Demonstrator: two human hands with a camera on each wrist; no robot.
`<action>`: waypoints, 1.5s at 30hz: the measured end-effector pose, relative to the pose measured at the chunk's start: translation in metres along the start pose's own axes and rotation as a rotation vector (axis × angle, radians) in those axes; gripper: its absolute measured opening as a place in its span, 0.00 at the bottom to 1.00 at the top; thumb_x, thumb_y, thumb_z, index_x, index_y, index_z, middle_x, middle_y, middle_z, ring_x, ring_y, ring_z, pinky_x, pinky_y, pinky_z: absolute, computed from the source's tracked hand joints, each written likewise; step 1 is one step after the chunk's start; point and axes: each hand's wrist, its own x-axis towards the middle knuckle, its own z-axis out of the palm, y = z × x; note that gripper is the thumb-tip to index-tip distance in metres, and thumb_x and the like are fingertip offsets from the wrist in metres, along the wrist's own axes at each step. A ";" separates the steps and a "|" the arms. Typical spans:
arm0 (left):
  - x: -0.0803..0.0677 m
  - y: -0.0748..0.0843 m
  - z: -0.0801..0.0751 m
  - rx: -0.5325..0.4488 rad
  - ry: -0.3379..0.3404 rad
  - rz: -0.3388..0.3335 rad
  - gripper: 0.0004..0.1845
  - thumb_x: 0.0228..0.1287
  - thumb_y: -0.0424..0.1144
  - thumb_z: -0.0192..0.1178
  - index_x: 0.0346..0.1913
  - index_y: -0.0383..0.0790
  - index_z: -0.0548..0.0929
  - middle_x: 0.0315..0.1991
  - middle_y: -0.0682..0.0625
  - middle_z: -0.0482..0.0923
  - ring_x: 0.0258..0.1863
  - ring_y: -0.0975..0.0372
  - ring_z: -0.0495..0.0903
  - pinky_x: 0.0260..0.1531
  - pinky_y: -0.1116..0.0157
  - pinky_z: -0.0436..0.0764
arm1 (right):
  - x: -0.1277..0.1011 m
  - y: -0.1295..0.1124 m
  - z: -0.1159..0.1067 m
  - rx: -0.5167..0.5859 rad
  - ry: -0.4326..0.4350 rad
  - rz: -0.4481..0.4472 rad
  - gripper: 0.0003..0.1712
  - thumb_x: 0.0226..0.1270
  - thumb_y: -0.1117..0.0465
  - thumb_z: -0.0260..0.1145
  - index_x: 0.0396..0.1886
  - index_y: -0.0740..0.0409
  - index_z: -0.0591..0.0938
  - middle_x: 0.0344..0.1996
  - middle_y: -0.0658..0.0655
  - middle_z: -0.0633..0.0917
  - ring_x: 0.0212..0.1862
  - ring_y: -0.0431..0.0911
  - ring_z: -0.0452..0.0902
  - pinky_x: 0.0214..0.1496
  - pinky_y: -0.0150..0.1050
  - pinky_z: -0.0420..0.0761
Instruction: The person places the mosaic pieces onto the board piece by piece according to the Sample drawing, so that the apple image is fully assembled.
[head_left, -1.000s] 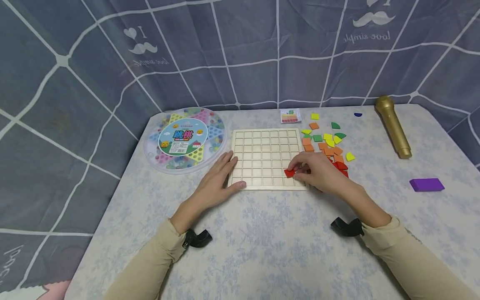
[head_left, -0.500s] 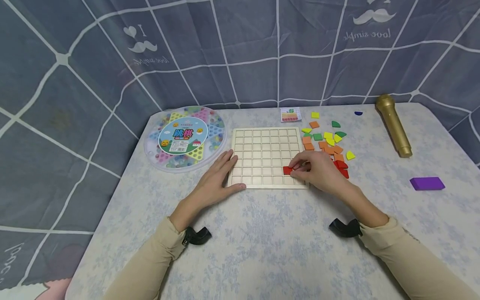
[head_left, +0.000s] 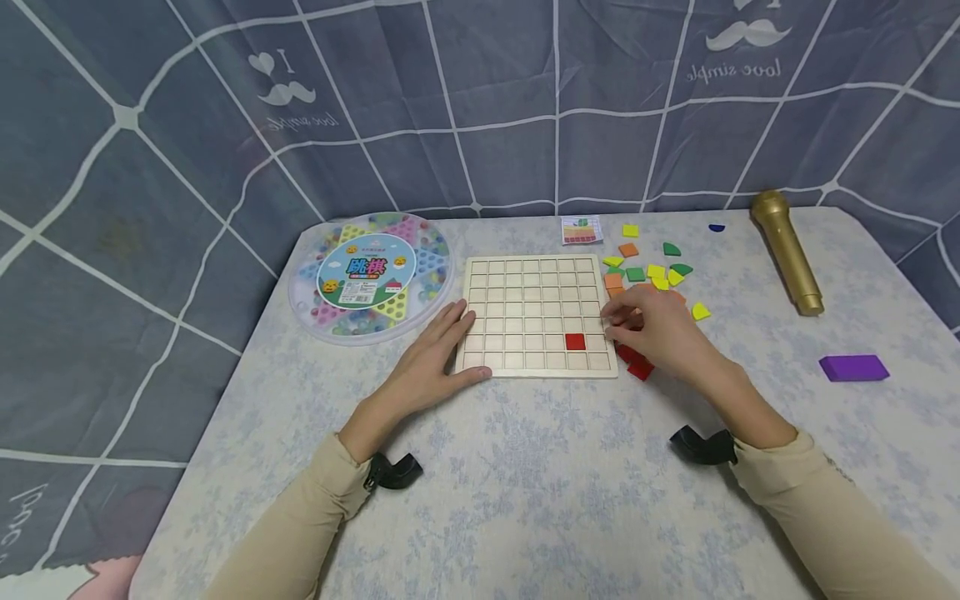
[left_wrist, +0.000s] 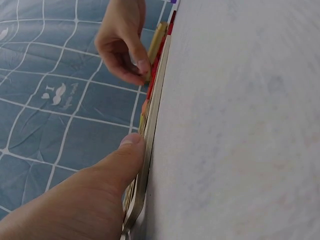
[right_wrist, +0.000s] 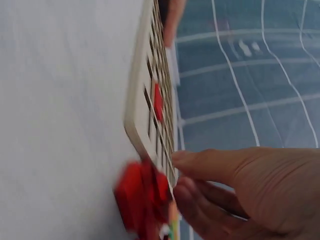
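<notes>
A wooden grid board (head_left: pixel 525 287) lies mid-table, with one red square tile (head_left: pixel 575 341) seated in a cell near its lower right. My left hand (head_left: pixel 467 342) rests flat on the board's left edge, thumb (left_wrist: pixel 127 150) against its rim. The right hand (head_left: pixel 611 325) hovers at the board's right edge over the loose tiles with its fingers (right_wrist: pixel 210 170) loosely curled, and no tile shows between them. More red tiles (head_left: pixel 634 363) lie just under that hand. In the right wrist view the board (right_wrist: pixel 142 100), the placed red tile (right_wrist: pixel 158 101) and blurred loose red tiles (right_wrist: pixel 137 197) show.
Orange, green and yellow tiles (head_left: pixel 660 275) are scattered right of the board. A round checkers case (head_left: pixel 371 275) sits at the left. A small pattern card (head_left: pixel 581 230), a gold microphone (head_left: pixel 783 250) and a purple block (head_left: pixel 853 367) lie to the right. Patterned cloth hangs behind.
The right hand set the red tile into a cell, let go and drew back right to the tile pile. The left hand stayed on the board's edge.
</notes>
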 end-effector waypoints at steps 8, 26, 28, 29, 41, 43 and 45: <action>-0.001 0.001 0.000 0.003 -0.007 -0.001 0.51 0.70 0.59 0.68 0.85 0.40 0.56 0.87 0.46 0.46 0.87 0.51 0.43 0.82 0.43 0.55 | 0.000 0.017 -0.020 -0.112 -0.077 0.060 0.16 0.64 0.60 0.80 0.50 0.59 0.91 0.40 0.57 0.89 0.42 0.51 0.81 0.46 0.45 0.79; 0.000 0.002 -0.002 0.003 -0.016 0.002 0.53 0.69 0.59 0.69 0.85 0.39 0.54 0.87 0.46 0.45 0.87 0.50 0.43 0.82 0.44 0.55 | 0.005 0.019 -0.016 -0.229 -0.111 -0.047 0.15 0.62 0.60 0.81 0.48 0.58 0.91 0.35 0.54 0.85 0.38 0.48 0.77 0.40 0.41 0.78; -0.001 0.002 -0.003 0.004 -0.022 -0.001 0.54 0.69 0.59 0.69 0.85 0.39 0.53 0.87 0.46 0.45 0.87 0.51 0.42 0.82 0.44 0.54 | 0.005 0.019 -0.017 -0.258 -0.097 -0.077 0.13 0.63 0.59 0.80 0.46 0.57 0.92 0.34 0.54 0.83 0.37 0.48 0.75 0.39 0.41 0.76; -0.001 0.001 -0.003 0.006 -0.025 -0.003 0.54 0.68 0.59 0.69 0.85 0.39 0.53 0.87 0.46 0.44 0.87 0.51 0.42 0.82 0.44 0.54 | 0.005 0.019 -0.017 -0.270 -0.090 -0.089 0.13 0.64 0.58 0.80 0.46 0.57 0.92 0.33 0.54 0.83 0.37 0.48 0.75 0.39 0.42 0.76; -0.001 -0.001 -0.003 -0.002 -0.038 -0.009 0.57 0.65 0.61 0.72 0.85 0.40 0.53 0.87 0.45 0.43 0.87 0.50 0.41 0.82 0.44 0.53 | 0.002 0.007 -0.011 -0.182 -0.050 -0.145 0.16 0.61 0.57 0.82 0.47 0.57 0.92 0.35 0.52 0.87 0.38 0.47 0.78 0.40 0.42 0.79; -0.001 -0.001 -0.002 0.002 -0.037 -0.006 0.57 0.65 0.61 0.72 0.85 0.40 0.53 0.87 0.45 0.43 0.87 0.51 0.41 0.82 0.44 0.53 | 0.002 0.004 -0.007 -0.162 -0.048 -0.168 0.15 0.61 0.59 0.82 0.46 0.56 0.91 0.33 0.51 0.87 0.38 0.46 0.78 0.40 0.42 0.79; -0.001 -0.001 -0.003 0.006 -0.038 -0.003 0.57 0.65 0.61 0.72 0.85 0.39 0.54 0.87 0.45 0.43 0.87 0.51 0.41 0.82 0.44 0.53 | 0.002 0.002 -0.003 -0.149 -0.041 -0.188 0.14 0.60 0.59 0.82 0.45 0.56 0.92 0.31 0.49 0.87 0.37 0.46 0.78 0.40 0.41 0.79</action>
